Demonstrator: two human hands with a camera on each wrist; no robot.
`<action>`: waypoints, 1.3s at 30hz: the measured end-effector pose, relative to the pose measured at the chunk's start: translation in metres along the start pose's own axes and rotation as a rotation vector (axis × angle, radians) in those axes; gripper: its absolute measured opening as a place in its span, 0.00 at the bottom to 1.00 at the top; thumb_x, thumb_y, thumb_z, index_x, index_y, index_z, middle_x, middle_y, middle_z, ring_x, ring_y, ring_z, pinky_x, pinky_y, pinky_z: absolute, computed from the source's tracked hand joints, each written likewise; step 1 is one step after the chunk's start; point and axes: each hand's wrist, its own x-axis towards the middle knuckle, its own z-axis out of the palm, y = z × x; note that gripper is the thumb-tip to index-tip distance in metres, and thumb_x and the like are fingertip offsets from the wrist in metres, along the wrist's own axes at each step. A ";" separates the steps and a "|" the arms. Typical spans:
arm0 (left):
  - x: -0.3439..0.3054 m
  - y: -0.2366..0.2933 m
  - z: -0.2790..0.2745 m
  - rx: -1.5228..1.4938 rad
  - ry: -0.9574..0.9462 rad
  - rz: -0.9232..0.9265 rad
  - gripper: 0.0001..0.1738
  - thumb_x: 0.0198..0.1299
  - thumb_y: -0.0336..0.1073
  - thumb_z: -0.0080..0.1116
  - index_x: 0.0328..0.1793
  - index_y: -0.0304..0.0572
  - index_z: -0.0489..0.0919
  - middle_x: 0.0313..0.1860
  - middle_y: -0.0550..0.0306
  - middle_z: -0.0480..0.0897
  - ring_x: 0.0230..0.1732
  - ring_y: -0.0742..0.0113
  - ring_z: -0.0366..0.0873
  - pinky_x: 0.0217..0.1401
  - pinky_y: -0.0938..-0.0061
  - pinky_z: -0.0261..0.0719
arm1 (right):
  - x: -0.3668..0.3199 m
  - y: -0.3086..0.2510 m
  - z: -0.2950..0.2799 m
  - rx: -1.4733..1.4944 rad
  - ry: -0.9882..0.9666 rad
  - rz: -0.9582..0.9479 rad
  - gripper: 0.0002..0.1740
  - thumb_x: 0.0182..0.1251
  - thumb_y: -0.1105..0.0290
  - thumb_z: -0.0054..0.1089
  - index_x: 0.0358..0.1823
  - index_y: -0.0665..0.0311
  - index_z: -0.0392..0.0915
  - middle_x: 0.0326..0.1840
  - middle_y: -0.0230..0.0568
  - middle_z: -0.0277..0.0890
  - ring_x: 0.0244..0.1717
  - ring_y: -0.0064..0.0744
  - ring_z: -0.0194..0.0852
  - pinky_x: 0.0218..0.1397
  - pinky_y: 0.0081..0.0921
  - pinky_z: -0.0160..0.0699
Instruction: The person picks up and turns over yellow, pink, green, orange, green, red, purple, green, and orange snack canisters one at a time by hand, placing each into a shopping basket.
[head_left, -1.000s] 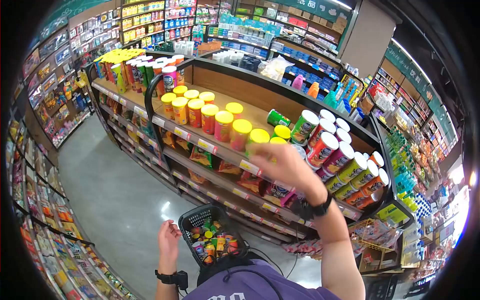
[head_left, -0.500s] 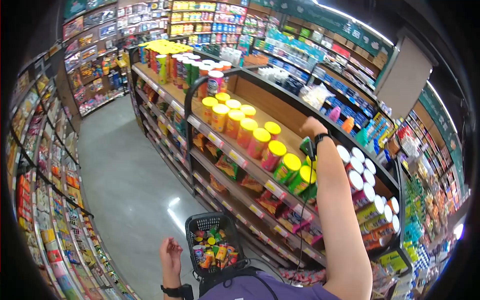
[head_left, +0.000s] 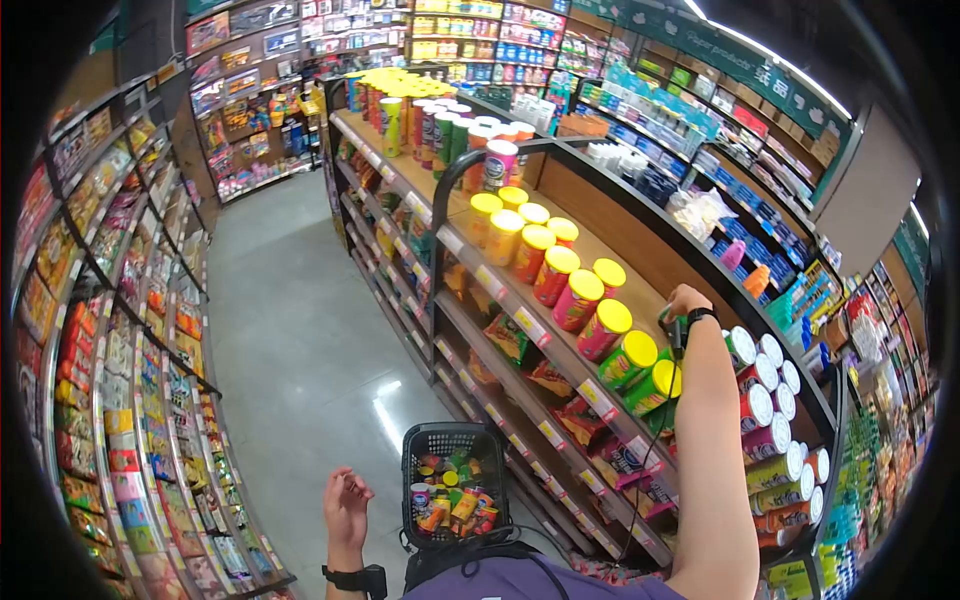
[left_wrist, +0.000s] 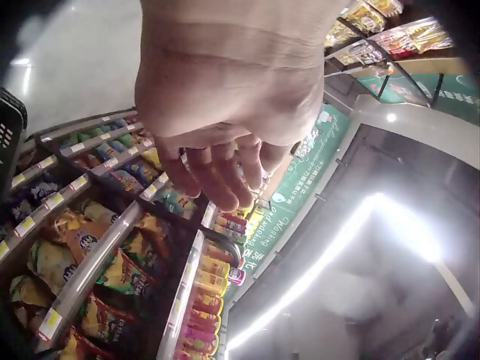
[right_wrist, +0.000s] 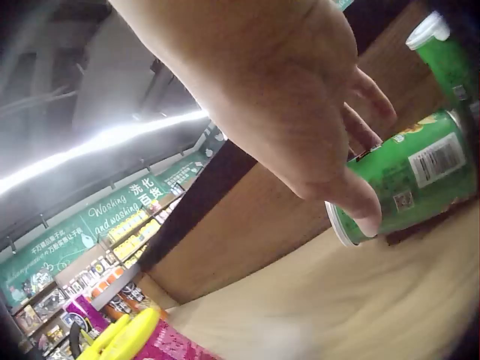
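My right hand [head_left: 688, 300] reaches over the top shelf [head_left: 640, 300], behind the front row of yellow-lidded canisters [head_left: 578, 301]. In the right wrist view its thumb and fingers grip one end of a green chip canister [right_wrist: 420, 176] lying on its side on the wooden board. The arm and hand cover most of that canister in the head view. My left hand [head_left: 347, 495] hangs beside the black basket [head_left: 455, 432], fingers loosely curled and holding nothing. Several small colourful canisters and packs [head_left: 455, 495] lie in the basket.
White-lidded canisters [head_left: 765, 390] lean in stacks at the shelf's right end. Bagged snacks [head_left: 507, 337] fill the lower shelves. A black divider rail [head_left: 440, 190] stands to the left, and another snack rack [head_left: 100, 400] lines the aisle's far left.
My right hand has moved from above the front row of yellow lids back and down onto the lying green canister. The view has turned left. The left hand still hangs by the basket.
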 end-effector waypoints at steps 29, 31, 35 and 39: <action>-0.007 0.028 0.112 0.875 -0.744 0.120 0.31 0.62 0.32 0.69 0.72 0.40 0.74 0.63 0.55 0.80 0.61 0.64 0.80 0.66 0.64 0.75 | -0.393 -0.243 0.116 1.322 0.082 -0.895 0.36 0.47 0.83 0.80 0.63 0.67 0.81 0.68 0.47 0.76 0.70 0.41 0.74 0.74 0.35 0.72; -0.011 0.021 0.122 0.972 -0.751 0.119 0.43 0.57 0.34 0.75 0.78 0.43 0.68 0.67 0.53 0.77 0.66 0.60 0.77 0.71 0.64 0.73 | -0.406 -0.254 0.133 1.431 -0.070 -0.850 0.35 0.50 0.84 0.78 0.64 0.68 0.80 0.70 0.47 0.74 0.71 0.39 0.73 0.75 0.35 0.71; -0.008 -0.007 0.102 0.950 -0.749 -0.098 0.52 0.54 0.38 0.80 0.82 0.36 0.61 0.73 0.48 0.73 0.73 0.59 0.71 0.77 0.64 0.68 | -0.415 -0.268 0.151 1.556 -0.256 -0.861 0.39 0.55 0.85 0.74 0.72 0.68 0.73 0.72 0.46 0.71 0.73 0.38 0.70 0.76 0.35 0.69; -0.007 -0.017 0.078 0.766 -0.676 -0.202 0.53 0.57 0.44 0.78 0.82 0.31 0.59 0.75 0.44 0.71 0.77 0.55 0.69 0.80 0.64 0.64 | -0.417 -0.269 0.146 1.607 -0.392 -0.792 0.50 0.63 0.84 0.68 0.84 0.62 0.52 0.76 0.48 0.67 0.74 0.38 0.68 0.75 0.36 0.71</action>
